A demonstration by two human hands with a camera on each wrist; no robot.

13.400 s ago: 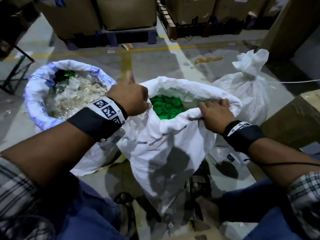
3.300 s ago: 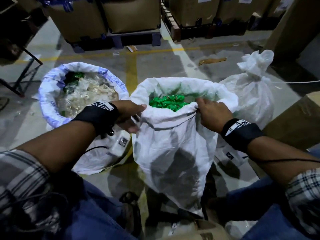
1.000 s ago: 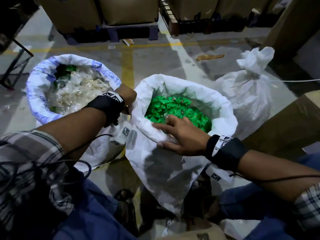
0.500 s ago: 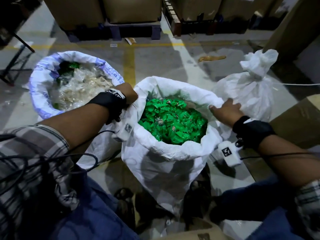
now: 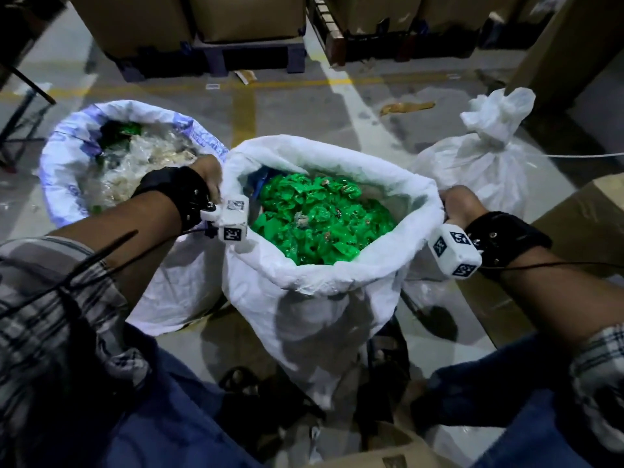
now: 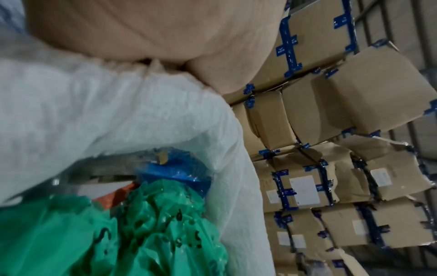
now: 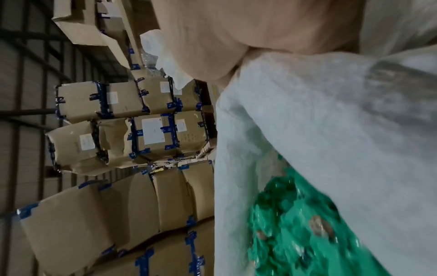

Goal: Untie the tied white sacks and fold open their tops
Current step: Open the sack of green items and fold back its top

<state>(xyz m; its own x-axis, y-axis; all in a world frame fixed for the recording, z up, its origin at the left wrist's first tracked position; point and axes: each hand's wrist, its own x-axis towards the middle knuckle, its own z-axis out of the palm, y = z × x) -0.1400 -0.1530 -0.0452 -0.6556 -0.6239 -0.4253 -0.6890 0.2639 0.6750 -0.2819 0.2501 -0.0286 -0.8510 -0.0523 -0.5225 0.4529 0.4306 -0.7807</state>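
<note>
- Head view shows your left hand (image 5: 206, 179) on the left rim of the middle sack (image 5: 304, 319), fingers curled over the rolled edge and holding it.
- Your right hand (image 5: 457, 206) holds the right rim of the same sack in the same way, knuckles up, fingers wrapped into the fold.
- Left wrist view shows your left hand (image 6: 153, 31) pressed on the white cloth, with the thumb closed against it; right wrist view shows your right hand (image 7: 248, 31) gripping the cloth too.
- This sack stands upright on the floor (image 5: 337, 106) between your knees, its mouth wide open and the top rolled outward all around.
- Green wrappers (image 5: 317, 217) fill it nearly to the rim; a blue piece (image 6: 172, 171) lies at the left inner wall.
- Left sack (image 5: 169, 282) stands touching the middle one, also open, with a blue-printed rim and pale plastic scraps (image 5: 145, 163) inside.
- Tied sack (image 5: 486, 163) stands behind your right hand, its neck knotted and the top bunched above the knot.
- Cartons (image 5: 250, 15) on pallets stand at the far side, and one carton (image 5: 580, 231) lies at your right.
</note>
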